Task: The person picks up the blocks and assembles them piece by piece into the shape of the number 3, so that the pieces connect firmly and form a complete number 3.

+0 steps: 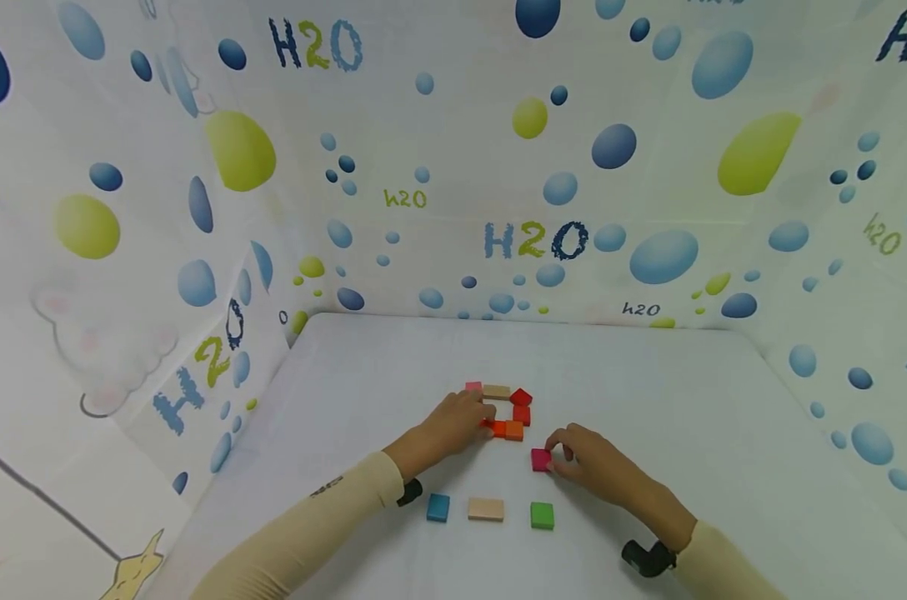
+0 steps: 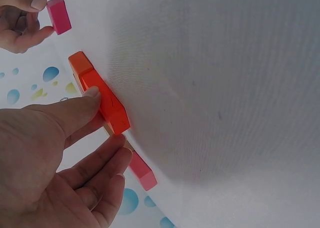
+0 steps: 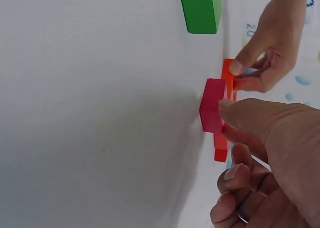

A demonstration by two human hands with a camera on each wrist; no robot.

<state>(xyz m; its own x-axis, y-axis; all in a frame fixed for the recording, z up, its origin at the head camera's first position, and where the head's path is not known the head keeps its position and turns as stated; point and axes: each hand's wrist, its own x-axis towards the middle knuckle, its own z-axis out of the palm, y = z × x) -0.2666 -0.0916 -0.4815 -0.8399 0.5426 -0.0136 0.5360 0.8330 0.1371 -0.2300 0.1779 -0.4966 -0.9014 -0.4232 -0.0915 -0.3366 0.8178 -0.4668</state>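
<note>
My left hand (image 1: 453, 423) pinches a long red-orange block (image 2: 111, 106) between thumb and fingers, at the near side of a loop of blocks. An orange block (image 1: 514, 431) adjoins its right end. The loop continues with a red block (image 1: 522, 416), a red pentagon-shaped block (image 1: 521, 397), a natural wood block (image 1: 496, 392) and a pink block (image 1: 473, 386) at the far left. To the right and nearer, my right hand (image 1: 594, 465) holds a crimson block (image 1: 540, 460) between thumb and forefinger, its other fingers curled. The left hand covers the loop's left side in the head view.
Nearer the body, a blue block (image 1: 438, 507), a plain wood block (image 1: 486, 509) and a green block (image 1: 542, 515) lie in a spaced row on the white tabletop (image 1: 648, 367). Curtains (image 1: 453, 125) printed with blue and green drops surround the table's back and sides.
</note>
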